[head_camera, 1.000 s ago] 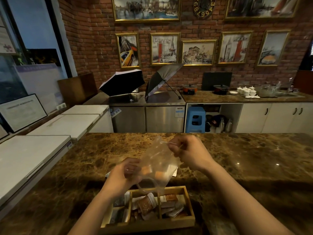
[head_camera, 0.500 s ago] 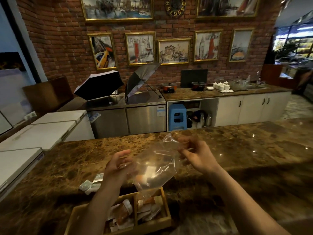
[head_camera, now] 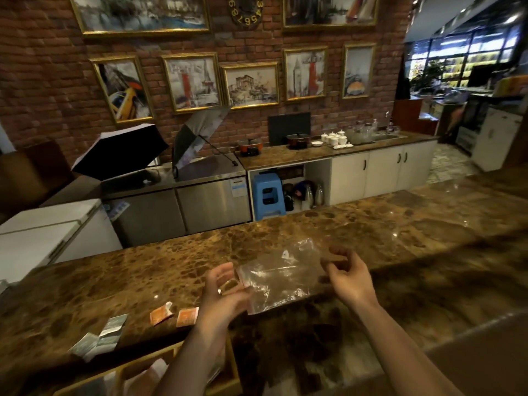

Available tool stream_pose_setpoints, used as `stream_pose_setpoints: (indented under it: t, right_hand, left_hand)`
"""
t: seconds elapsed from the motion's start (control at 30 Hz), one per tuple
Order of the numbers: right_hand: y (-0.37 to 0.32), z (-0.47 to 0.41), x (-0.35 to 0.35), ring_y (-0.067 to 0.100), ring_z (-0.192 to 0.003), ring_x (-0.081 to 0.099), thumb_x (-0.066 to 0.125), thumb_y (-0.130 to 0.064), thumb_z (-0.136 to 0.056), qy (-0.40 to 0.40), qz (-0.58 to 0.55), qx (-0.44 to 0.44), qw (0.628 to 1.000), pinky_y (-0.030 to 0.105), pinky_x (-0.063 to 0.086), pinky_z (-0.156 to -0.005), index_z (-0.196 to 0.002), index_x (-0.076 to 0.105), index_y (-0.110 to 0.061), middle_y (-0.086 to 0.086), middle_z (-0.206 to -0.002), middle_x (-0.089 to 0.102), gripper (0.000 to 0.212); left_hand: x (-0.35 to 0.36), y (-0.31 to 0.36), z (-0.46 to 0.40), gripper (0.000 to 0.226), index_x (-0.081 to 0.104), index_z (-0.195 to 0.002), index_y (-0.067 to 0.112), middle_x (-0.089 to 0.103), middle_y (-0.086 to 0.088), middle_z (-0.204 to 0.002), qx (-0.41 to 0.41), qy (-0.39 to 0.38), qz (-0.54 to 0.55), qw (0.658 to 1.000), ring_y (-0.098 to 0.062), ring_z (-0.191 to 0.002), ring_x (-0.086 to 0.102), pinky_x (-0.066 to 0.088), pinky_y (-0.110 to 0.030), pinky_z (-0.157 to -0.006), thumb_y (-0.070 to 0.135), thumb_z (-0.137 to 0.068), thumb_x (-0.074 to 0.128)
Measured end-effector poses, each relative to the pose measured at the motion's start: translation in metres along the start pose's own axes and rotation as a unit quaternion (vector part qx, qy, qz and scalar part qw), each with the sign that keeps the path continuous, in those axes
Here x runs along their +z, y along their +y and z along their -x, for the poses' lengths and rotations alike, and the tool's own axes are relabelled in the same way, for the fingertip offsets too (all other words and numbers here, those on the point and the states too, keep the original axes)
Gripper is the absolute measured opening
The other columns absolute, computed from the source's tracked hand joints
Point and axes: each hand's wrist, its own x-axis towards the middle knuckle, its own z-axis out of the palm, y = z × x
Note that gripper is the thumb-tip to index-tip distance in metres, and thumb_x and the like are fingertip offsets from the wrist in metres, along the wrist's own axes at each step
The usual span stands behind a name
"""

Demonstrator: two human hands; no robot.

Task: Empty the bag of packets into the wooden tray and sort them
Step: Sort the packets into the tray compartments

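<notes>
I hold a clear plastic bag (head_camera: 278, 278) flat above the marble counter, and it looks empty. My left hand (head_camera: 225, 292) grips its left edge with the thumb on top. At the right edge, my right hand (head_camera: 350, 277) pinches the bag with curled fingers. The wooden tray (head_camera: 134, 367) sits at the bottom left, with packets inside; my left forearm hides much of it. Two orange packets (head_camera: 174, 314) lie on the counter beyond the tray. Grey-green packets (head_camera: 107, 334) lie further left.
The brown marble counter (head_camera: 400, 224) stretches left and right, its far edge just beyond the bag. Behind it are steel fridges, two open umbrellas (head_camera: 200, 135), a blue stool and white cabinets. White chest freezers stand at the left.
The bag has moved from above the tray to the right and now lies flat between my hands. My view has swung right. Two orange packets now show on the counter.
</notes>
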Motion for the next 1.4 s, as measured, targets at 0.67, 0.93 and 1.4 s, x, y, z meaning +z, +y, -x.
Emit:
stream_pose_setpoints:
  t: [0.67, 0.93, 1.4]
  right_hand:
    - [0.105, 0.022, -0.044, 0.026, -0.158, -0.007, 0.048, -0.046, -0.099, -0.174, 0.503, -0.100, 0.840, 0.041, 0.012, -0.126, -0.161, 0.012, -0.032, 0.000, -0.171, -0.006, 0.073]
    - [0.116, 0.023, -0.037, 0.021, -0.158, -0.004, -0.014, -0.090, -0.061, -0.244, 0.569, -0.073, 0.782, 0.043, 0.002, -0.126, -0.160, 0.010, -0.041, -0.003, -0.172, -0.001, 0.112]
    - [0.107, 0.019, -0.011, 0.025, -0.156, 0.016, 0.033, -0.053, -0.100, -0.139, 0.605, -0.082, 0.780, 0.041, 0.013, -0.128, -0.157, 0.030, -0.028, 0.006, -0.167, 0.025, 0.063]
  left_hand:
    - [0.069, -0.098, 0.021, 0.066, 0.023, -0.154, 0.038, 0.003, 0.014, -0.166, 0.117, -0.122, -0.560, 0.811, -0.011, -0.153, 0.002, 0.012, -0.036, -0.126, 0.041, -0.097, 0.055]
    - [0.049, -0.114, 0.020, 0.070, 0.000, -0.157, 0.037, -0.008, 0.010, -0.168, 0.100, -0.208, -0.661, 0.714, -0.018, -0.154, -0.012, -0.006, -0.038, -0.124, 0.044, -0.101, 0.042]
    - [0.026, -0.093, 0.019, 0.063, 0.014, -0.156, 0.037, 0.007, 0.007, -0.168, 0.141, -0.211, -0.630, 0.734, -0.014, -0.154, -0.005, -0.007, -0.034, -0.122, 0.049, -0.100, 0.040]
